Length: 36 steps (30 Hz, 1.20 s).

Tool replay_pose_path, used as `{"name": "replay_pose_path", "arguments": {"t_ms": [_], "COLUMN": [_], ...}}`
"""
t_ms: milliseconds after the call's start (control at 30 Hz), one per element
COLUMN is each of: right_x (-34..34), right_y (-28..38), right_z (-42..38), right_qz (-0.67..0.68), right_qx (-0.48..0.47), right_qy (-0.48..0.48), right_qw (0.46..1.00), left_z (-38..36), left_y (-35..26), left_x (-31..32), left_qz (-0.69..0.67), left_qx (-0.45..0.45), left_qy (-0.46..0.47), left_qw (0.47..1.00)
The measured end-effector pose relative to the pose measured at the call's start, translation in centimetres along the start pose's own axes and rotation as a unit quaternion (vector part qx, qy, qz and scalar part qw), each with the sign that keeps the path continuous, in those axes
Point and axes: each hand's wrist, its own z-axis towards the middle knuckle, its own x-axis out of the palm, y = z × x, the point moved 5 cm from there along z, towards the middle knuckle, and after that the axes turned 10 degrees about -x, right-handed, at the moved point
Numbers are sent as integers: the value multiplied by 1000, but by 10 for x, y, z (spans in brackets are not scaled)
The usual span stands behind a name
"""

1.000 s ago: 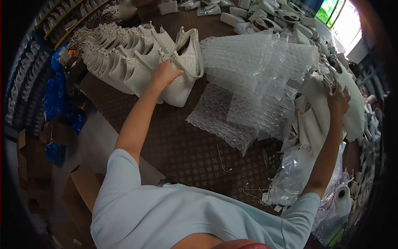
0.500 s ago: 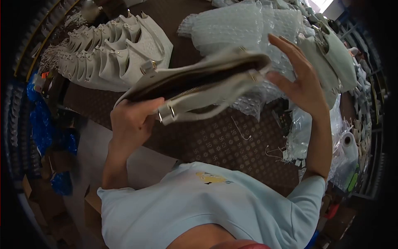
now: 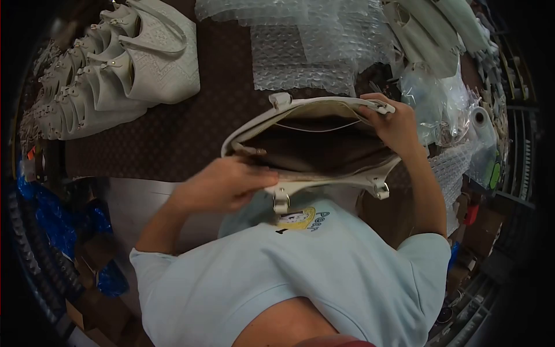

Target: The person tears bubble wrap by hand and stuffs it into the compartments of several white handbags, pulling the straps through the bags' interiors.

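A white handbag [image 3: 324, 184] is held in front of my chest, its mouth spread wide and its dark lining showing. My left hand [image 3: 222, 184] grips the near left edge of the opening, the fingers partly inside. My right hand [image 3: 396, 128] pinches the far right corner of the bag beside the zipper end. Gold rings and handle tabs show on the near and far sides. The bottom of the bag is hidden.
A row of white handbags [image 3: 165, 66] stands on the brown patterned table [image 3: 202, 124] at left. Bubble wrap [image 3: 306, 58] lies at the far side. More pale bags [image 3: 428, 37], clear plastic and a roll [image 3: 478, 118] are at right. Blue plastic [image 3: 55, 231] lies at lower left.
The handbag has come closer to my chest and its mouth has opened wider toward me. My right hand, apart before, has taken hold of its right end. The view has shifted.
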Motion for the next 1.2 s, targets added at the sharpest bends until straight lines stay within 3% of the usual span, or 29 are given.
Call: {"name": "replay_pose_path", "arguments": {"t_ms": [33,100,167,267,300,367,400,467,500,567,600,633,700,733,800,833,900,933,1000,1067,1100,1133,1167,1200], "right_x": [1,0,4,4,3,-4,-10,-25,-33,-32,-21,-17,3,22,72,96,142,167,201,220,223,220,220,212], "right_y": [-2,-8,-13,-14,-14,-20,-21,-33,-45,-71,-88,-89,-75,-69,-66,-66,-64,-73,-98,-116,-121,-118,-116,-104], "right_z": [-8,-14,-20,-23,-23,-23,-22,-16,-2,44,75,110,173,201,253,278,316,326,348,346,333,317,302,281], "right_qz": [0,1,29,73,87,152,159,345,346,433,376,238,24,-47,-132,-131,-287,-285,-294,-268,-211,-155,-41,73], "right_qx": [17,23,23,37,49,-2,1,-45,-52,37,22,-25,-121,-171,-310,-317,-360,-366,-270,-151,-189,-224,-186,-143], "right_qy": [-2,-10,4,13,35,90,255,371,385,320,275,249,201,183,90,83,48,41,24,203,183,162,146,128], "right_qw": [1000,1000,999,997,994,984,954,861,854,841,885,938,972,967,937,936,887,885,917,930,942,948,971,979], "left_z": [6,29,66,110,116,112,108,106,108,102,101,100,102,101,99,97,93,90,81,66,53,55,52,51], "left_y": [7,4,-8,4,14,4,13,2,-14,-31,-41,-34,-24,-25,-26,-29,-34,-38,-32,-29,-11,11,34,60], "left_x": [-13,-20,-26,11,30,35,39,23,15,-2,-11,-9,-10,-9,-5,-5,-23,-33,-42,-61,-75,-93,-108,-125], "left_qz": [-105,-325,-54,15,107,80,45,32,21,-25,-110,-106,-134,-106,-177,-217,-269,-323,-346,-358,-407,-445,-473,-473], "left_qx": [-91,-70,-148,-186,-211,-166,-175,-159,-128,-132,-162,-167,-56,-169,-145,-85,-45,-1,35,111,99,27,-44,-176], "left_qy": [85,87,-7,228,316,365,373,346,365,344,399,394,241,299,328,327,292,261,229,173,82,-57,-194,-365], "left_qw": [987,939,987,956,919,913,910,924,922,929,896,897,960,933,917,916,917,910,909,911,905,893,858,782]}}
